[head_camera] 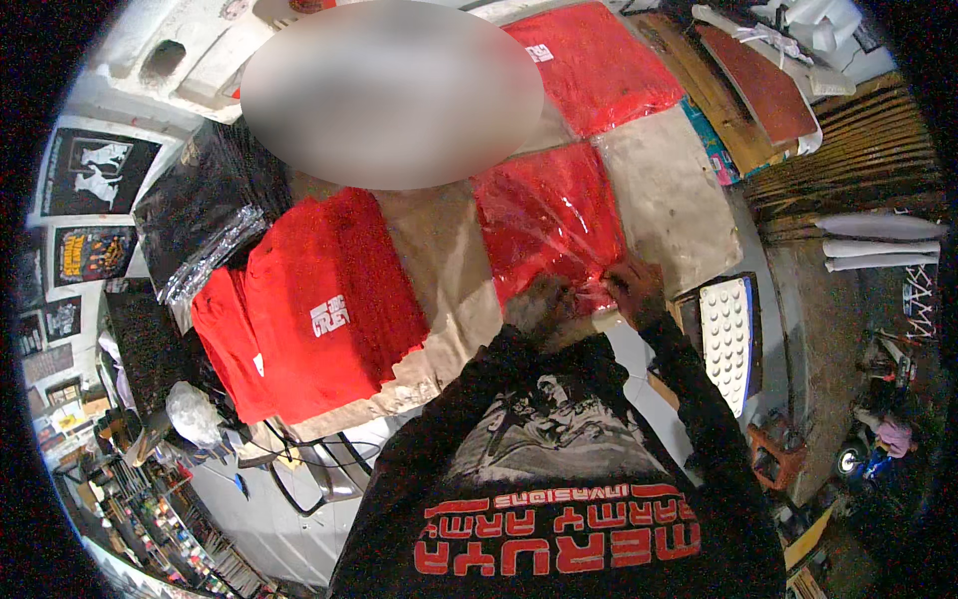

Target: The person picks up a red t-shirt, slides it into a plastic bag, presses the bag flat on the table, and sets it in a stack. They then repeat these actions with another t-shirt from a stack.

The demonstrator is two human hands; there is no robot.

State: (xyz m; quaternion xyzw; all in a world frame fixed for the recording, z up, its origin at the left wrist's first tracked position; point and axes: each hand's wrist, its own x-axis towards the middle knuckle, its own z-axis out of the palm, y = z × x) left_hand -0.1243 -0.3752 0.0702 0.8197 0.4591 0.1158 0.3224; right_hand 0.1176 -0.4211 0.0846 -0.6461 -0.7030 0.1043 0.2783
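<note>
Before me, a folded red garment in a clear plastic bag lies on a table covered in tan sheeting. My right hand pinches the bag's near right corner. At the near left edge of the same bag is my left hand, dark and blurred; its fingers cannot be made out well. To the left lies a pile of red garments with white print. Another bagged red garment rests farther off at the upper right.
Shiny clear plastic packaging lies beyond the red pile's left side. A white panel with round bumps is at the right, near a reddish-brown block. Wooden boards stand at the upper right. A blurred oval hides part of the far side.
</note>
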